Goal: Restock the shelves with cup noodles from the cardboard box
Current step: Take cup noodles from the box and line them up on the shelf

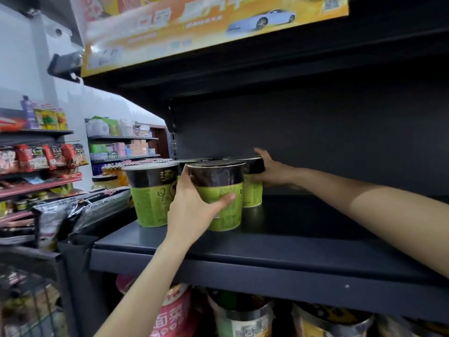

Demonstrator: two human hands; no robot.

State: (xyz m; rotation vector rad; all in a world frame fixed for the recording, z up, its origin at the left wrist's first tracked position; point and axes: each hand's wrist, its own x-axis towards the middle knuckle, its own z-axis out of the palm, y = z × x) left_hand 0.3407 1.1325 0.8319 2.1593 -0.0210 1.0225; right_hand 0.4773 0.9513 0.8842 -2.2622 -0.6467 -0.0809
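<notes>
Several green-and-black cup noodles stand at the left end of a dark shelf (279, 249). My left hand (192, 205) wraps around the front cup (220, 190), thumb across its green side. My right hand (269, 170) reaches further in and grips the black band of a rear cup (254, 183) from the right. Another cup (150, 193) stands free at the far left, and a fourth lid (192, 161) shows behind. The cardboard box is not in view.
The shelf stretches bare to the right of the cups. Below it sit pink and dark noodle tubs (175, 310). Black snack bags (80, 210) hang over the shelf's left end. An orange poster (194, 27) fronts the shelf above. Stocked aisles (38, 161) stand at left.
</notes>
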